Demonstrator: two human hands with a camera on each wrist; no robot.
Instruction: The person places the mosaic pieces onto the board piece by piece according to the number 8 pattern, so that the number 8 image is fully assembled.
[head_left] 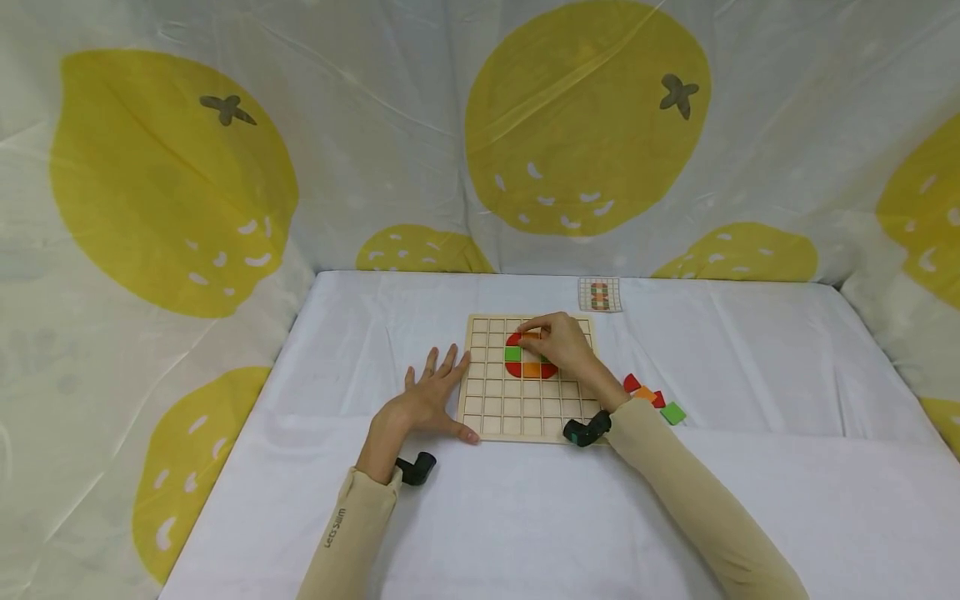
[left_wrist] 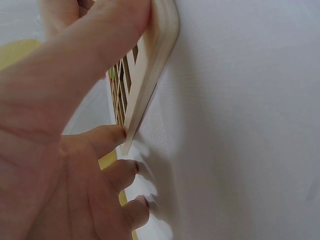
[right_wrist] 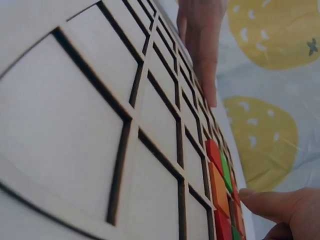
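Note:
A wooden grid board (head_left: 491,408) lies on the white cloth, holding a ring of red, green and orange pieces in its upper middle. My left hand (head_left: 431,400) is spread at the board's left side, thumb by the near corner and fingertips at the edge, as the left wrist view (left_wrist: 145,95) of the board edge shows. My right hand (head_left: 562,342) reaches over the board, thumb and forefinger pinching at a red rounded piece (head_left: 513,339) at the ring's far left corner. Below it sits a green square (head_left: 513,354); an orange square (head_left: 532,370) is in the near row.
Loose red, orange and green pieces, among them a green square (head_left: 673,413), lie right of the board by my right forearm. A small pattern card (head_left: 600,295) lies beyond the board. A lemon-print cloth (head_left: 375,167) hangs behind the table.

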